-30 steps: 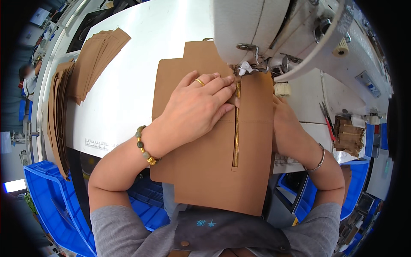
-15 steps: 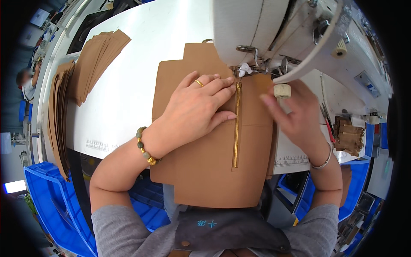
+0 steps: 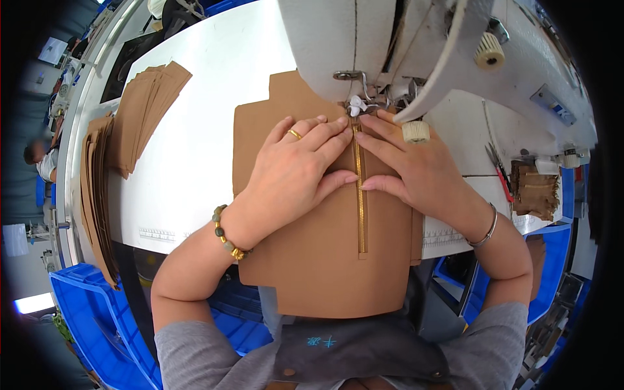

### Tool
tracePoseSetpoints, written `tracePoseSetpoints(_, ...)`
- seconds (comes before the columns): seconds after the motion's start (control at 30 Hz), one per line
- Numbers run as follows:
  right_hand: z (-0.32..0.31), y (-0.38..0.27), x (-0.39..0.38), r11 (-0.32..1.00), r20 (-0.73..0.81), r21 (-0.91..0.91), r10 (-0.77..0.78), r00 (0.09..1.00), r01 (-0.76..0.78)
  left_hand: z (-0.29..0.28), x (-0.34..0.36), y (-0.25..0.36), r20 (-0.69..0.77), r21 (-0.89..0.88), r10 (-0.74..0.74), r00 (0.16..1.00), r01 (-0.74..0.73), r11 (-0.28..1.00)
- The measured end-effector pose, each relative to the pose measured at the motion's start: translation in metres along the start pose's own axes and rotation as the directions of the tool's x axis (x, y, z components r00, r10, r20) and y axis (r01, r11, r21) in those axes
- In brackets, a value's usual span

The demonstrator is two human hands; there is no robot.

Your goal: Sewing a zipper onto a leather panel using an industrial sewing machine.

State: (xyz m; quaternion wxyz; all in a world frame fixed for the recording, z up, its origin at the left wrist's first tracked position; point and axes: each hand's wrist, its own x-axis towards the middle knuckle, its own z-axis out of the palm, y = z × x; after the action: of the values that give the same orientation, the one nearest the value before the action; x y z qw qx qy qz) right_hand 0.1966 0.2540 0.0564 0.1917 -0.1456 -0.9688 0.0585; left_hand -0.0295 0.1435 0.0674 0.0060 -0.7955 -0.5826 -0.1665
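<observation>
Two flat hands flank a gold zipper under the machine

A brown panel point(image 3: 325, 279) with notched corners lies on the white table point(image 3: 195, 162), its far part under the head of the white sewing machine point(image 3: 318, 45) and its near edge hanging over the table front toward the person's apron point(image 3: 364, 351). A gold-toothed zipper point(image 3: 361, 214) runs lengthwise in a slot in the panel. The left hand point(image 3: 296, 159) lies flat left of the zipper, fingers nearly straight and close together, thumb spread, gripping nothing. The right hand point(image 3: 416, 162) rests opposite, fingers extended and slightly parted, thumb apart, also pressing rather than grasping; a machine knob point(image 3: 416, 132) partly hides it. Both hands' foremost fingertips are near the presser foot. Rightward lie red-handled scissors point(image 3: 500, 179) and a brown bundle point(image 3: 536, 188); far left, fanned brown pieces point(image 3: 143, 114). Blue bins point(image 3: 75, 286) stand lower, on both sides
</observation>
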Motion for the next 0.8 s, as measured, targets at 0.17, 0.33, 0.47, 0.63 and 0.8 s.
tracePoseSetpoints(0.17, -0.0007, 0.0002, -0.0011, 0.999, 0.023, -0.031, 0.009, 1.000, -0.008, 0.0011, 0.0001, 0.0000, -0.008, 0.000, -0.009, 1.000, 0.009, 1.000)
tracePoseSetpoints(0.33, -0.0015, -0.0007, -0.0006, 1.000, 0.021, -0.028, 0.011, 1.000, -0.011, 0.0016, 0.0004, -0.0008, 0.009, -0.001, -0.010, 1.000, 0.010, 1.000)
tracePoseSetpoints(0.47, -0.0019, -0.0010, -0.0012, 0.999, 0.057, -0.020, 0.036, 0.998, -0.034, 0.0024, -0.0002, -0.0004, -0.006, 0.019, -0.007, 1.000, 0.007, 1.000)
tracePoseSetpoints(0.63, -0.0013, -0.0014, -0.0005, 0.999, 0.013, -0.034, 0.008, 1.000, -0.008, 0.0035, 0.0000, 0.0004, 0.001, 0.005, -0.025, 1.000, 0.025, 1.000)
tracePoseSetpoints(0.8, -0.0031, -0.0016, -0.0006, 0.999, 0.024, -0.044, 0.022, 0.999, -0.021, 0.0030, 0.0009, 0.0001, -0.008, 0.019, -0.011, 1.000, 0.011, 1.000)
